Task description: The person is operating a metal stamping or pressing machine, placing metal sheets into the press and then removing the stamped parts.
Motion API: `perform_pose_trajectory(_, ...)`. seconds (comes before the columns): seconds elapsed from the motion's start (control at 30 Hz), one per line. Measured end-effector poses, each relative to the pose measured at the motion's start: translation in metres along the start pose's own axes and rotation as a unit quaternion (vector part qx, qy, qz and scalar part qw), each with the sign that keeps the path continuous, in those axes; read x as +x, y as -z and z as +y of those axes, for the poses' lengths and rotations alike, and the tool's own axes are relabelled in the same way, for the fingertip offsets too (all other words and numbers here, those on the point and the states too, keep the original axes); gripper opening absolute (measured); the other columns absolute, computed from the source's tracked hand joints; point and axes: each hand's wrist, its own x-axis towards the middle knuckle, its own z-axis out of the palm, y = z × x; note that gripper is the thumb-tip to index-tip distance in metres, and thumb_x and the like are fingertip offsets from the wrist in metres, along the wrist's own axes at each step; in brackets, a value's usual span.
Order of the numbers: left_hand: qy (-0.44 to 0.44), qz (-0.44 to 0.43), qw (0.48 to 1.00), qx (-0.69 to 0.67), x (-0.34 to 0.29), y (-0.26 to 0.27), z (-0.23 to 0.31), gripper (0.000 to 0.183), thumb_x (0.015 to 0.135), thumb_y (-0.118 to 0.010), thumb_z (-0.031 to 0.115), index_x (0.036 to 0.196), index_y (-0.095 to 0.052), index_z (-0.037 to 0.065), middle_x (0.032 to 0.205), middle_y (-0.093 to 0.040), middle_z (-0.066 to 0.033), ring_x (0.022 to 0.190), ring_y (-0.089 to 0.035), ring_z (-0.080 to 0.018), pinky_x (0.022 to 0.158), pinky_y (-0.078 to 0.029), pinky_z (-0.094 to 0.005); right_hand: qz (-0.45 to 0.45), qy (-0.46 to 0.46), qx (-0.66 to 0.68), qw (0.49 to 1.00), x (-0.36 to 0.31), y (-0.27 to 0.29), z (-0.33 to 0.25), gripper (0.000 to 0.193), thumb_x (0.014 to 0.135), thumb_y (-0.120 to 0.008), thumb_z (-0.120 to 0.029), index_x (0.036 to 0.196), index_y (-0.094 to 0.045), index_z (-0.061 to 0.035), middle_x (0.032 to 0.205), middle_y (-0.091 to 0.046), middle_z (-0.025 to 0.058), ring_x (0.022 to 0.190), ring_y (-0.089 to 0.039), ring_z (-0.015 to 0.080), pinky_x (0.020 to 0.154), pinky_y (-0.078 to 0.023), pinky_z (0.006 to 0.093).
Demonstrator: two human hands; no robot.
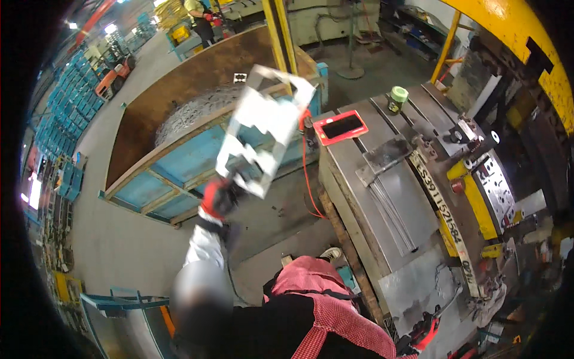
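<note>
My left hand (pixel 220 198), in a red and black glove, is closed on the lower end of a stamped sheet-metal frame (pixel 237 143) with cut-out openings. The arm is stretched out, and the frame is raised in front of the blue-sided bin (pixel 173 185), blurred by motion. A small punched metal piece (pixel 240 78) shows against the bin's far inner wall. At the lower right, my right hand (pixel 423 335), gloved alike, is by the near end of the press table, closed around a thin, dark, rod-like tool (pixel 447 302). A flat metal sheet (pixel 412 293) lies beside it.
Metal scraps (pixel 197 113) are heaped in the bin. On the press table (pixel 382 221) are a red-framed device (pixel 341 127), a green-capped container (pixel 397 99) and a long numbered die bar (pixel 439 206). A red cable (pixel 308 179) hangs off the table. Another person (pixel 200 18) stands beyond the bin.
</note>
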Motion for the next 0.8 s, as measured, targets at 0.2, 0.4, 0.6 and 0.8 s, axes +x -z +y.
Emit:
perform_pose_trajectory(0.2,-0.089,0.18,0.963,-0.179,0.2,0.066,0.067,0.037,0.09,-0.039,0.033,0.114,-0.049,0.007,0.111,-0.048,-0.0076,0.099,-0.046,-0.0186,0.085,-0.037,-0.0303,-0.046,0.013,0.056,0.997,0.013,-0.03,-0.042,0.036,0.081,-0.054,-0.009,0.114,-0.047,0.0024,0.077,-0.059,0.0049,0.054,-0.05,0.0093,0.047,-0.04,0.023)
perform_pose_trajectory(0.4,0.077,-0.173,0.982,0.003,0.171,-0.045,-0.084,0.05,0.088,-0.038,0.036,0.12,-0.044,-0.002,0.121,-0.049,-0.0153,0.109,-0.049,-0.0274,0.096,-0.036,-0.0382,-0.159,0.007,0.003,0.987,0.02,-0.066,-0.053,0.047,0.079,-0.057,-0.009,0.124,-0.043,-0.0053,0.083,-0.057,0.0038,0.059,-0.051,0.0096,0.052,-0.044,0.0239)
perform_pose_trajectory(0.6,0.445,-0.428,0.77,0.164,0.024,-0.153,-0.175,0.04,0.089,-0.043,0.024,0.118,-0.047,-0.003,0.108,-0.057,-0.0127,0.093,-0.059,-0.0211,0.082,-0.046,-0.0327,-0.211,0.002,0.01,0.977,0.111,-0.091,-0.027,0.036,0.078,-0.06,-0.012,0.111,-0.051,-0.003,0.077,-0.05,-0.0032,0.066,-0.045,0.0062,0.058,-0.042,0.0232)
perform_pose_trajectory(0.8,0.489,-0.481,0.724,0.076,-0.009,-0.207,-0.209,0.046,0.092,-0.039,0.033,0.125,-0.039,0.001,0.114,-0.054,-0.0138,0.099,-0.056,-0.0221,0.087,-0.044,-0.0343,-0.239,-0.035,-0.008,0.97,0.134,-0.079,-0.046,0.021,0.08,-0.058,-0.017,0.097,-0.055,-0.0041,0.071,-0.054,-0.0009,0.055,-0.049,0.0078,0.049,-0.041,0.0231)
